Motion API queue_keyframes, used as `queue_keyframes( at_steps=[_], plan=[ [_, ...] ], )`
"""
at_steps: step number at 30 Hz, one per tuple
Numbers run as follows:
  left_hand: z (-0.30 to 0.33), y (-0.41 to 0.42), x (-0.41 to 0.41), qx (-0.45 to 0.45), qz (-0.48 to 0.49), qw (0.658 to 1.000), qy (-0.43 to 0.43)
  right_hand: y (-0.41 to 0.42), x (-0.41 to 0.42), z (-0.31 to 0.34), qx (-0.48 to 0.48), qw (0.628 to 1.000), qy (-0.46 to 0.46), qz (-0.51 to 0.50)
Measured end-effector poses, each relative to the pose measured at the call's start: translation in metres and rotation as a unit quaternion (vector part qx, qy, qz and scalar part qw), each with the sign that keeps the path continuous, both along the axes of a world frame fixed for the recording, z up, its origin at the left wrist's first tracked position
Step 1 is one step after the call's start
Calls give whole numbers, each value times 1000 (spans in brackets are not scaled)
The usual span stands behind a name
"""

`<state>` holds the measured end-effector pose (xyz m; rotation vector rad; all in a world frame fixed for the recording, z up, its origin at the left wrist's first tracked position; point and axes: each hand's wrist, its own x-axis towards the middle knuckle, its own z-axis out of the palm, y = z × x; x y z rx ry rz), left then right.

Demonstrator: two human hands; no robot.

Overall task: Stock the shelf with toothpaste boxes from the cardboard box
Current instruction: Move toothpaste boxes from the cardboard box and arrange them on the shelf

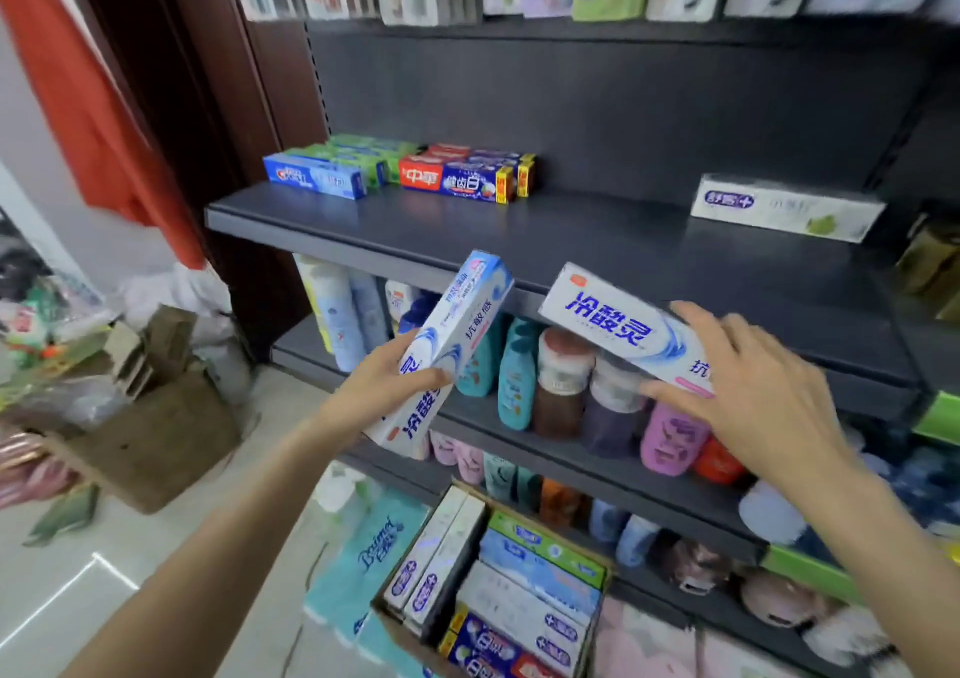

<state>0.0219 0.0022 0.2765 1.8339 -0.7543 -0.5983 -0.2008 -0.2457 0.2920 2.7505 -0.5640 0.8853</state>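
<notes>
White toothpaste boxes fill both hands: the left hand (387,381) grips one (441,344) tilted steeply, the right hand (748,381) clasps another (618,326) at the shelf (519,230) lip. Either could catch that edge and slip toward the cardboard box (498,589) below.

One head-worn camera looks forward and down, close to the dark shelf (467,220), floor visible at left.
</notes>
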Motion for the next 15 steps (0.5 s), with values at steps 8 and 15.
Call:
queue_keyframes(
  at_steps=[8,15],
  plan=[
    [50,-57,93,-40,-54,989,-134,-65,112,71,-89,982,70,-152],
    [76,-101,194,34,-110,947,-300,-127,249,79,4,976,101,-193]
  ],
)
